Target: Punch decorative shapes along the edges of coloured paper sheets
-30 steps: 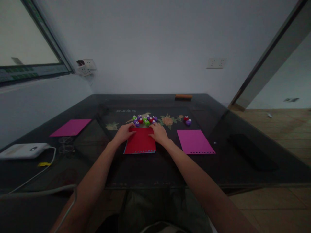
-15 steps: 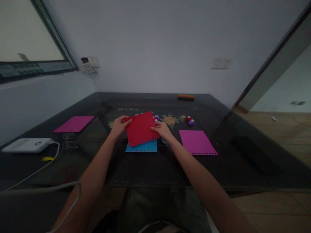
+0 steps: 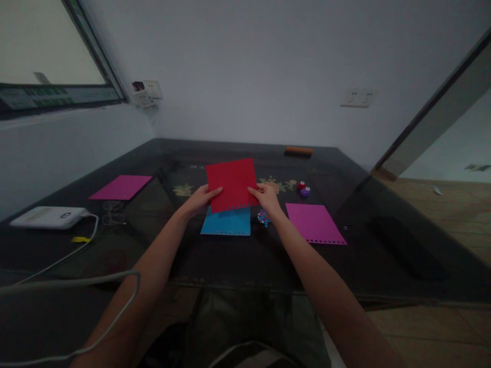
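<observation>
Head view, and there it was: the left hand [image 3: 201, 198] had its thumb pressed on the face of a red sheet [image 3: 232, 180], fingers out of sight behind, and the right hand [image 3: 266, 198] pinched the opposite side likewise. Both were clamped on the paper, which was tilted up above the table [image 3: 268, 271], its punched edge toward the person. Right below, a blue sheet [image 3: 227, 224] lay flat, its far part covered by the red one. Close by the right hand sat a small beaded item [image 3: 263, 217], too blurred to make out. Then the right forearm, cutting across the near corner of a pink sheet [image 3: 316, 223]! Beyond that, a red ball [image 3: 301, 185] and a purple ball [image 3: 305, 191] huddled together. Farther right stretched a dark slab [image 3: 406, 248]; near the back edge, a brown roll [image 3: 299, 150]. Over on the left, another pink sheet [image 3: 120, 187], a clear looped item [image 3: 114, 215] just beside it, and a white device [image 3: 49, 217] trailing its cord, with a yellow tag [image 3: 80, 239] alongside. Nearest of all, a pale cable [image 3: 126, 296] looped right across the left forearm.
</observation>
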`<state>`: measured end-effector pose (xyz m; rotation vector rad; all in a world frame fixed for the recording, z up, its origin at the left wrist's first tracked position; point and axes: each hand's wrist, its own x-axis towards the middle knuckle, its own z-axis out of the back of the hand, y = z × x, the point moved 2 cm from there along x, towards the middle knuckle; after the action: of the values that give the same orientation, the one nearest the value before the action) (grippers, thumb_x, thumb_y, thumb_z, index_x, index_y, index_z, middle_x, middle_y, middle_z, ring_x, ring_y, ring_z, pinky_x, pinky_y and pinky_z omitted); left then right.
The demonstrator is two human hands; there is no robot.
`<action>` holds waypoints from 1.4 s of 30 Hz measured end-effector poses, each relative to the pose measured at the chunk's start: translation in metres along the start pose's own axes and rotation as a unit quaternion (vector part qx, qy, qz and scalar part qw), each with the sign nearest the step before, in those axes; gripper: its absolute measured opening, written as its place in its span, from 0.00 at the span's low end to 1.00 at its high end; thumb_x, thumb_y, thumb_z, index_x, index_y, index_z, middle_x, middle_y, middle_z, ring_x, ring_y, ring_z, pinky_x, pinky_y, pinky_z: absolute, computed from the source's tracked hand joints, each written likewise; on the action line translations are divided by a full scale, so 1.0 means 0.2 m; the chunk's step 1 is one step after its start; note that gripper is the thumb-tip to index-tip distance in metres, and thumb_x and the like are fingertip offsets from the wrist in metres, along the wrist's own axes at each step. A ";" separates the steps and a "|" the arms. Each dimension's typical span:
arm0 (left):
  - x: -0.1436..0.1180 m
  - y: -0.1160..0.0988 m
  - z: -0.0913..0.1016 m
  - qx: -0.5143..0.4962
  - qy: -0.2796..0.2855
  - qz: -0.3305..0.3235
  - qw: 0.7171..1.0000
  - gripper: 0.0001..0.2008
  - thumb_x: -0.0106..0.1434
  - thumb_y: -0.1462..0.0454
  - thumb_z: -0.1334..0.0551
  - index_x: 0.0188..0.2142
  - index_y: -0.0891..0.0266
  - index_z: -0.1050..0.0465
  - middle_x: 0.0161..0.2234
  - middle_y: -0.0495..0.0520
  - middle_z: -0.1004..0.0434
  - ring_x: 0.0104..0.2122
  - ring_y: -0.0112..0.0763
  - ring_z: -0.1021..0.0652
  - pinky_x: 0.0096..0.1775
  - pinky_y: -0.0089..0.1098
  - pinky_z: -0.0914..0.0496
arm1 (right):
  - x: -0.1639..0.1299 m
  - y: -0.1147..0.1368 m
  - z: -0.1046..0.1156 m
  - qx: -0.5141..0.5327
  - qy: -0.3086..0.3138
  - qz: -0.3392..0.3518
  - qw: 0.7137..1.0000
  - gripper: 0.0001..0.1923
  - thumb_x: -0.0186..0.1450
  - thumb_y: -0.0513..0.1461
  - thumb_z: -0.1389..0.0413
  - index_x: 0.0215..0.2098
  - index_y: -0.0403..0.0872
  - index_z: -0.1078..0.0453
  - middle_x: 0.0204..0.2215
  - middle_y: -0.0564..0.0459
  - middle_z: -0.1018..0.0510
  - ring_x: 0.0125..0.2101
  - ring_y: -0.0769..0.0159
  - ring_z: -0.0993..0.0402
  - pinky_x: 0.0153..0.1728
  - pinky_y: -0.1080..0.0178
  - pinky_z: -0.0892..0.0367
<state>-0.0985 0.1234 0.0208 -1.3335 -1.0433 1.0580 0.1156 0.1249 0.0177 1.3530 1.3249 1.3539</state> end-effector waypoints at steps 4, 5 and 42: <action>-0.01 0.01 -0.02 0.064 0.038 0.019 0.997 0.14 0.53 0.56 0.35 0.32 0.66 0.26 0.30 0.58 0.22 0.27 0.34 0.23 0.30 0.33 0.29 | 0.02 0.01 0.04 0.002 -0.029 0.026 0.999 0.12 0.53 0.43 0.40 0.34 0.46 0.26 0.31 0.51 0.20 0.30 0.63 0.24 0.36 0.57 0.29; -0.01 0.01 -0.02 0.081 0.042 0.020 0.996 0.14 0.53 0.56 0.36 0.31 0.67 0.26 0.28 0.57 0.23 0.25 0.33 0.24 0.29 0.32 0.30 | 0.02 0.01 0.04 0.000 -0.029 0.028 0.999 0.12 0.54 0.43 0.40 0.34 0.46 0.26 0.32 0.51 0.20 0.31 0.63 0.24 0.36 0.58 0.29; 0.04 -0.01 0.11 0.098 -0.108 -0.070 0.987 0.16 0.53 0.53 0.39 0.24 0.64 0.32 0.16 0.51 0.31 0.17 0.27 0.31 0.22 0.28 0.37 | 0.01 0.05 0.11 -0.029 -0.075 0.040 0.996 0.20 0.58 0.53 0.48 0.35 0.45 0.30 0.25 0.51 0.23 0.22 0.68 0.27 0.22 0.68 0.36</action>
<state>-0.1173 0.1363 0.0214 -0.9884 -1.1426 1.1846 0.1386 0.1290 0.0261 1.4521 1.1331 1.3065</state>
